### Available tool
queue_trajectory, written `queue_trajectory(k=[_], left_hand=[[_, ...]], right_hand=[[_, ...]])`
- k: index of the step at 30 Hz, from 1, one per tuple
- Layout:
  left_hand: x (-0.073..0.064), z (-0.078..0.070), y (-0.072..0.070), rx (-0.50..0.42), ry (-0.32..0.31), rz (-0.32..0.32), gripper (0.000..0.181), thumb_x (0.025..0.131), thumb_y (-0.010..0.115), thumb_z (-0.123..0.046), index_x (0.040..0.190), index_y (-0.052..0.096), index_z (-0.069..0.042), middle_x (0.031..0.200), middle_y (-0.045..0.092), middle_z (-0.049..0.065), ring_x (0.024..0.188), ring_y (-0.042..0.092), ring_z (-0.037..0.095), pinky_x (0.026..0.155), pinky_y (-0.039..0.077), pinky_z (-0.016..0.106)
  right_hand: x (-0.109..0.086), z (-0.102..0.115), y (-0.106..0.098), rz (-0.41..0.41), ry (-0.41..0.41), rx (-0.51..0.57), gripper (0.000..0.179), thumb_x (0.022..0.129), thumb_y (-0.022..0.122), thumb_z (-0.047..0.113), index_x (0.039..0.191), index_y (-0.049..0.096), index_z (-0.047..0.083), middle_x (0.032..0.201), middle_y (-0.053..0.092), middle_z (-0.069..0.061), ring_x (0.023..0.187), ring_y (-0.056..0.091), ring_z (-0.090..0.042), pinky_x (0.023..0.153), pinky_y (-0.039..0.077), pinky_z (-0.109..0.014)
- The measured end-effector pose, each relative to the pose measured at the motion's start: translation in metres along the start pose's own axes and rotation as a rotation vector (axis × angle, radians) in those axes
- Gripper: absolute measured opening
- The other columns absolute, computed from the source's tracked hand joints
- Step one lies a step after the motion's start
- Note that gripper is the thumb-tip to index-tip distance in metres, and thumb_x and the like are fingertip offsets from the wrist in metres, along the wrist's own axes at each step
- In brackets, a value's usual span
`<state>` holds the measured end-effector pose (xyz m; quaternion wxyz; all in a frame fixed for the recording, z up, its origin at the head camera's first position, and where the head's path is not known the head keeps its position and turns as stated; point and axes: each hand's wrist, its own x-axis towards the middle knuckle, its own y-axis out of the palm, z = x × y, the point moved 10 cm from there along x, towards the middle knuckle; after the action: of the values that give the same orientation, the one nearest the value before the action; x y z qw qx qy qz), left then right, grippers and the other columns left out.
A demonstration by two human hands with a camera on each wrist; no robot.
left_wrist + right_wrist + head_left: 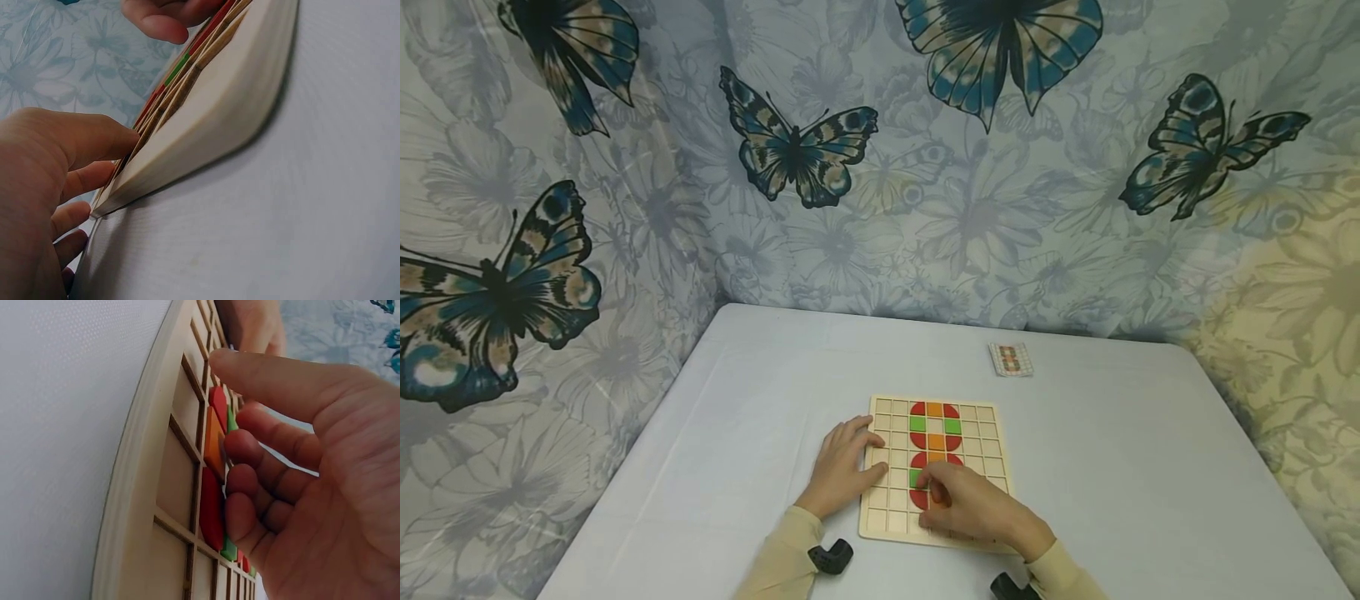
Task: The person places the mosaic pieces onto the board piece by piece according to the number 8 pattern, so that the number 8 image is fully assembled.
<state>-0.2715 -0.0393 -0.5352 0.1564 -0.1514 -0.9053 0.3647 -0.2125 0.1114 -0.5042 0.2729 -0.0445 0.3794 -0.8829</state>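
A wooden grid board [988, 435] lies on the white table, with flat red [919, 500], green [917, 423] and orange [935, 442] tiles set in its middle columns. My left hand [841, 468] rests at the board's left edge, fingers spread and thumb on the grid. Over the lower middle of the board, my right hand [973, 504] covers part of the pattern. In the right wrist view its fingers bend loosely beside an orange tile [214, 447] and a rounded red tile [211, 509]. The thumb stands apart from the fingers; no tile shows between them.
A small pattern card or stack of cards [1012, 360] lies toward the back of the table [1150, 467]. Butterfly-printed fabric [925, 250] hangs behind and to the left. Black devices [832, 557] sit at both wrists.
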Motion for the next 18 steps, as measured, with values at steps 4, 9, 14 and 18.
queue_trajectory(k=[4,9,14,18], left_hand=[[-0.0006,0.0010,0.0005,0.011,-0.002,-0.001,0.026,0.089,0.073,-0.033,0.111,0.065,-0.023,0.155,0.046,0.005,0.146,0.038,0.032,0.124,0.024,0.057],[-0.0013,0.0021,0.0015,0.008,-0.017,0.015,0.027,0.089,0.073,-0.034,0.112,0.065,-0.023,0.156,0.045,0.004,0.146,0.037,0.029,0.125,0.023,0.055],[-0.0015,0.0022,0.0012,0.010,-0.016,0.016,0.026,0.090,0.072,-0.034,0.112,0.064,-0.022,0.156,0.045,0.005,0.146,0.037,0.031,0.125,0.023,0.056],[-0.0002,0.0007,0.0009,0.000,-0.007,0.021,0.025,0.090,0.072,-0.033,0.112,0.064,-0.022,0.156,0.045,0.007,0.149,0.035,0.034,0.125,0.021,0.058]], right_hand=[[-0.0023,0.0016,0.0004,0.004,-0.016,0.017,0.024,0.089,0.077,0.021,0.107,0.064,0.011,0.076,0.054,0.004,0.063,0.043,0.003,0.056,0.039,-0.015],[-0.0015,-0.0017,0.0024,-0.014,0.011,-0.012,0.018,0.091,0.075,0.019,0.105,0.065,0.013,0.075,0.052,0.009,0.065,0.044,0.002,0.056,0.041,-0.016],[-0.0019,-0.0038,0.0039,-0.028,0.036,-0.029,0.023,0.091,0.076,0.027,0.106,0.065,0.013,0.074,0.050,0.010,0.064,0.043,0.001,0.054,0.039,-0.016],[-0.0048,-0.0031,-0.0001,-0.036,0.034,0.035,0.029,0.093,0.072,0.038,0.107,0.065,0.014,0.073,0.053,0.010,0.061,0.044,0.002,0.053,0.040,-0.015]])
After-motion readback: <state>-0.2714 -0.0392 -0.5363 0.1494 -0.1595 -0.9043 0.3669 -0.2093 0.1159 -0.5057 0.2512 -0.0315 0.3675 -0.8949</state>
